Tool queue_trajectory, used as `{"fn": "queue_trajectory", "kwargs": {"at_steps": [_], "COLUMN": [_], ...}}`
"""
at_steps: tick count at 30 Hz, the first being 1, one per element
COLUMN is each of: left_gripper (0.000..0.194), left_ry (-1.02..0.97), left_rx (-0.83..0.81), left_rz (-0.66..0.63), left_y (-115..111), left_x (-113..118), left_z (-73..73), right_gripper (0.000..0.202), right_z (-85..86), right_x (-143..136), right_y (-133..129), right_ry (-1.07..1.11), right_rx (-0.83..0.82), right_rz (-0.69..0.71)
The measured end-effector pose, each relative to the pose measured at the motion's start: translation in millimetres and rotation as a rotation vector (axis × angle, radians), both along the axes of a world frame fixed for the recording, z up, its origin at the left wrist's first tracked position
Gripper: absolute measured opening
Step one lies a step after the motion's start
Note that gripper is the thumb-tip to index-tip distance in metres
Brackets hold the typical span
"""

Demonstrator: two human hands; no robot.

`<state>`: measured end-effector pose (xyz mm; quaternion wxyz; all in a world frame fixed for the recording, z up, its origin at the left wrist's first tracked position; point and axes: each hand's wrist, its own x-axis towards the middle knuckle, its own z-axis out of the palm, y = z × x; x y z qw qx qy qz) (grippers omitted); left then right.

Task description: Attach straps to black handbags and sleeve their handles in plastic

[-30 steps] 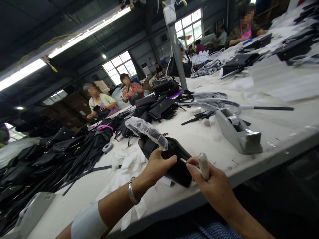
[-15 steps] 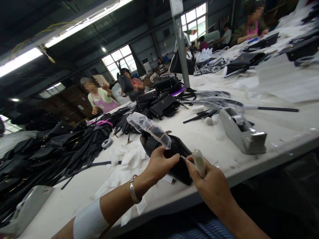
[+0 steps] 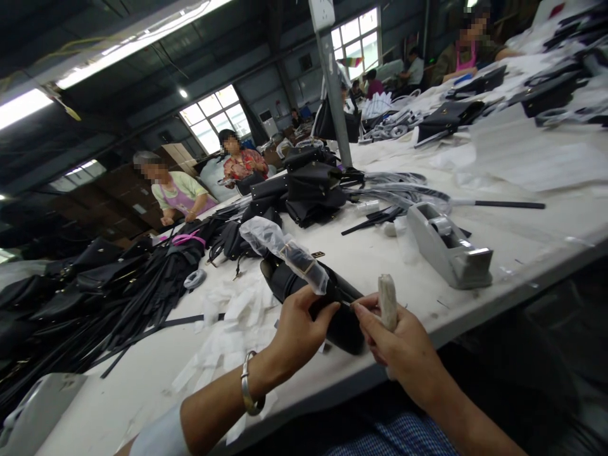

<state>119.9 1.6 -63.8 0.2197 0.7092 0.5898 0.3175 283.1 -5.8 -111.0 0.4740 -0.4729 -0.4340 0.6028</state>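
A black leather handbag (image 3: 349, 332) lies tilted near the table's front edge. My left hand (image 3: 301, 326) is closed on its near side, thumb pressed against the leather. Across the bag runs a strap wrapped in clear plastic (image 3: 285, 247), with gold-coloured hardware showing through. My right hand (image 3: 399, 339) grips a pale, worn, stick-like thing (image 3: 387, 297) that stands up between thumb and fingers; its kind is unclear. A thin light tip at the right fingertips meets the bag close to my left thumb. The fingers hide the exact contact.
A grey tape dispenser (image 3: 449, 247) stands right of the bag. White paper strips (image 3: 237, 323) are scattered to the left. Black bags (image 3: 316, 190) and a heap of black straps (image 3: 161, 291) lie farther back. A metal post (image 3: 336, 101) rises behind; co-workers (image 3: 178, 190) stand beyond.
The view has shifted slightly right. The pale stick in my right hand is more upright. Across the table, a co-worker's raised black bag has come down.
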Motion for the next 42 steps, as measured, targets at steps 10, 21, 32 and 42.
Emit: {"fn": "queue_trajectory", "kwargs": {"at_steps": [10, 21, 32, 42], "left_gripper": [0.006, 0.01, 0.022, 0.044], "left_ry": [-0.014, 0.059, -0.061, -0.58], "left_rx": [0.028, 0.055, -0.08, 0.036], "left_rz": [0.009, -0.029, 0.038, 0.076], "left_y": [-3, -1, 8, 10], "left_x": [3, -1, -6, 8], "left_z": [1.2, -1.9, 4.4, 10.6], "right_gripper": [0.017, 0.031, 0.038, 0.031], "right_z": [7.5, -3.9, -28.8, -19.4], "right_x": [19, -3, 50, 33], "right_y": [7, 6, 86, 118], "right_ry": [-0.348, 0.1, -0.529, -0.701], "right_rx": [0.412, -0.027, 0.298, 0.588], "right_rz": [0.165, 0.108, -0.079, -0.023]}}
